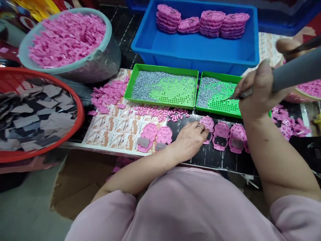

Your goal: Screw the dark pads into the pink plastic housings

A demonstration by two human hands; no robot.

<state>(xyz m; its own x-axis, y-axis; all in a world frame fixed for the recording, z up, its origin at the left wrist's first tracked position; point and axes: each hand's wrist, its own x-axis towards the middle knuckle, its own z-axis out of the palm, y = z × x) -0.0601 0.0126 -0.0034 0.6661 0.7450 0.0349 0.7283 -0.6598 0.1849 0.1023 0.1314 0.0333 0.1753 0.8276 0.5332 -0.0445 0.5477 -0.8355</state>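
Note:
My right hand point(260, 88) is closed around a grey electric screwdriver point(296, 72), its bit pointing left into the smaller green tray point(238, 115) of small silvery screws point(209, 87). Palm down on the bench, my left hand point(192, 139) wears a ring, and its fingers grip the edge of a pink plastic casing point(207, 122). More such casings lie in a row: one with a dark plate point(221, 142), another with a grey plate point(237, 144) to its right. Left of my hand are two further pink casings point(150, 131) with grey plates, one partly behind my forearm.
A larger green tray point(126, 93) holds more screws. Behind stands a blue bin point(173, 55) with stacked pink casings. At left are a basket point(110, 33) of pink pieces and a red basket point(81, 112) of grey plates. Small pink pegs point(160, 113) lie before the trays.

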